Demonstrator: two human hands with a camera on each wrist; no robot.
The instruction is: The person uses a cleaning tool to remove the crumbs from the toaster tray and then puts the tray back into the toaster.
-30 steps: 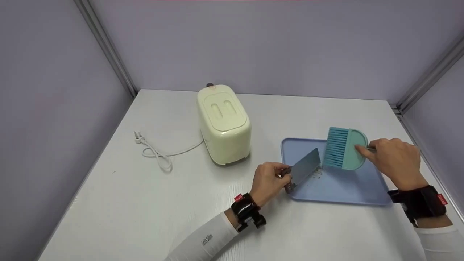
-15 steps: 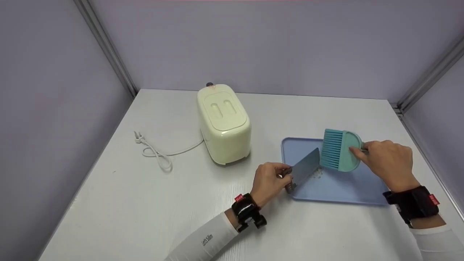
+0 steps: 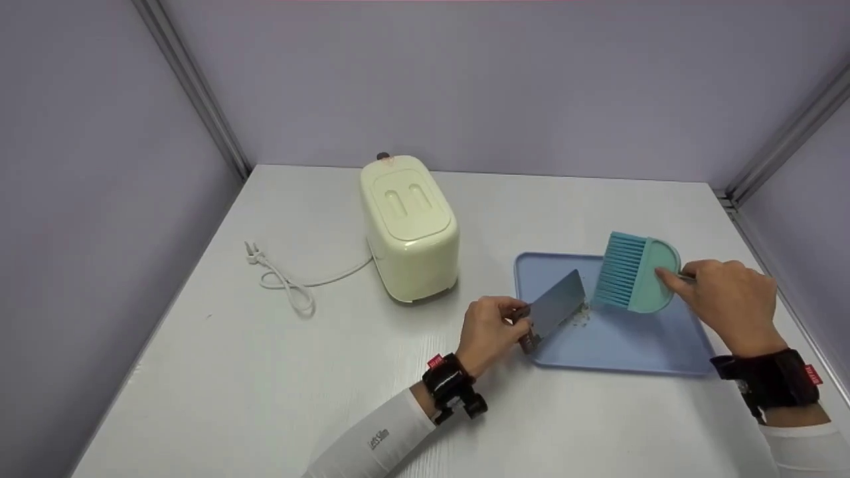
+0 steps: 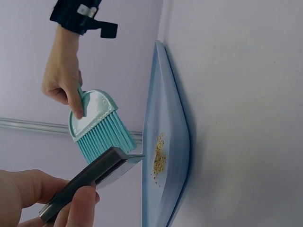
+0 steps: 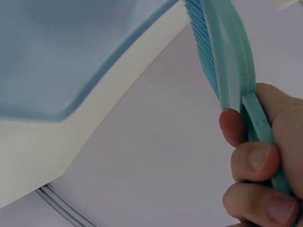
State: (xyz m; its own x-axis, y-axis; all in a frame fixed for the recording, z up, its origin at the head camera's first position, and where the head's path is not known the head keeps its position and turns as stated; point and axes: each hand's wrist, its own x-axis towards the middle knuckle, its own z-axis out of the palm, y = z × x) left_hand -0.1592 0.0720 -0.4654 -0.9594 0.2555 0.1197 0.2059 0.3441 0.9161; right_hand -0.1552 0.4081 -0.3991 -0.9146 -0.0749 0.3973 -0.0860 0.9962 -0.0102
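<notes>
My left hand [image 3: 490, 332] grips the dark handle of a scraper [image 3: 559, 305] with a flat grey metal blade. The blade is tilted over the left part of a blue tray [image 3: 637, 352]. Yellowish crumbs [image 4: 160, 158] lie on the tray by the blade's edge. With fingers curled round its handle, my right hand [image 3: 730, 302] holds a turquoise brush [image 3: 654, 282], its bristles pointing left toward the scraper. A gap separates bristles and blade in the head view. The left wrist view has the scraper's handle [image 4: 85, 182] between thumb and fingers.
A cream toaster [image 3: 412, 232] with a lid stands left of the tray. Its white cord [image 3: 312, 284] and plug [image 3: 254, 253] lie on the white table [image 3: 299, 385]. Pale walls [image 3: 465, 86] enclose the back and sides.
My right hand moved the brush left toward the scraper, then back to the right, away from it. The left hand and scraper stay nearly in place.
</notes>
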